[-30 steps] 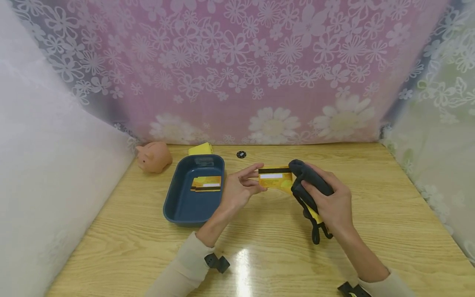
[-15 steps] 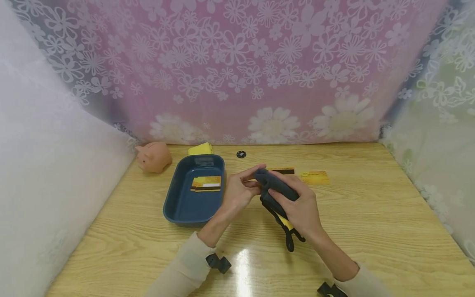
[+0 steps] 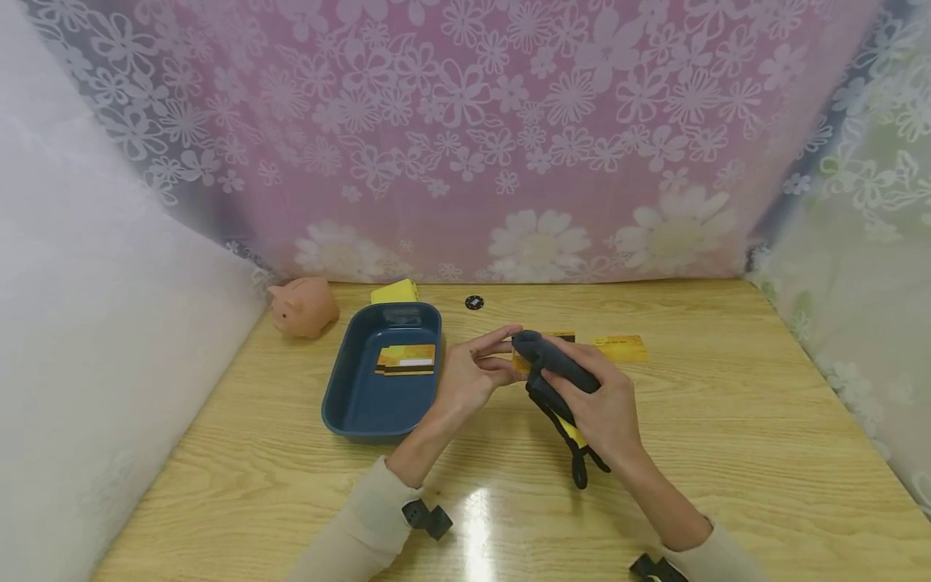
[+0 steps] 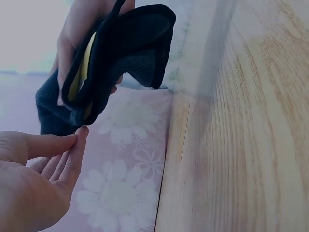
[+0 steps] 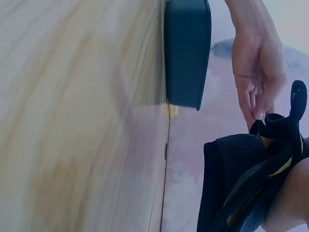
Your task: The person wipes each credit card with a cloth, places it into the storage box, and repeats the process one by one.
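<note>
The left hand (image 3: 465, 376) pinches a card (image 3: 520, 364) by its edges, a tray (image 3: 367, 404) just left; the right hand (image 3: 607, 404) grips a cloth (image 3: 566, 370) partly hiding it (tabletop (image 3: 742, 420) stretches rightward).

My right hand (image 3: 609, 404) has shifted the folded navy cloth (image 3: 566, 369) leftward across the yellow, black-striped card (image 3: 563, 335), exposing another, gold rectangular card (image 3: 620, 347).

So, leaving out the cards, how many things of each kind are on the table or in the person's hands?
Dark cloth item, gripped by the right hand, counted as one with anything inside: 1
Blue tray: 1
Piggy bank: 1
Black chip: 1
Yellow object, partly hidden behind the tray: 1
Total: 5
</note>
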Motion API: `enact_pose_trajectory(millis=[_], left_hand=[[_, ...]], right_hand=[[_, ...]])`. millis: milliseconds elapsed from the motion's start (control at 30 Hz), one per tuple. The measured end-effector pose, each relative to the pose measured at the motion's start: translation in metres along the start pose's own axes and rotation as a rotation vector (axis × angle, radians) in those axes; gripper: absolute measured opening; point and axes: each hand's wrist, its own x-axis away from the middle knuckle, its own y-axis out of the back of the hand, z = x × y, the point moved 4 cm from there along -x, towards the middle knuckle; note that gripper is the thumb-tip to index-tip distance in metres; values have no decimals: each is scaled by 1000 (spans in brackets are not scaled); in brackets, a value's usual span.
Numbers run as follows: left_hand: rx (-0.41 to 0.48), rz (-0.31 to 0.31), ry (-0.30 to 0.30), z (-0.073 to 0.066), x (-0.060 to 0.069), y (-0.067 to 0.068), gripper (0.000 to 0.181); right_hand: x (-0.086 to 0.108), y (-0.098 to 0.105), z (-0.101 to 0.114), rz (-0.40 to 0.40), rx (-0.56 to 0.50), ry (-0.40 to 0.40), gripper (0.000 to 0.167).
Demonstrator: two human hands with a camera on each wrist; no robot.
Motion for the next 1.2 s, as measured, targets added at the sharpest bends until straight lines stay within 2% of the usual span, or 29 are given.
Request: enact_pose_trajectory(millis=[233, 467, 600, 767, 933, 1200], left_hand=[[11, -17, 39, 2, 0, 1, 57], [50, -12, 54, 1, 0, 4, 59], [38, -32, 75, 2, 2, 7, 61], [73, -53, 90, 1, 3, 11, 62], [76, -60, 88, 1, 2, 12, 62], [62, -64, 93, 2, 1, 7, 62]], right_hand=[[0, 20, -12, -35, 25, -77, 47], [2, 41, -26, -62, -8, -174, 45], [2, 54, -35, -97, 30, -230, 45], [3, 65, -39, -129, 56, -259, 46], [3, 62, -28, -119, 11, -212, 46], [4, 33, -7, -11, -48, -90, 46]])
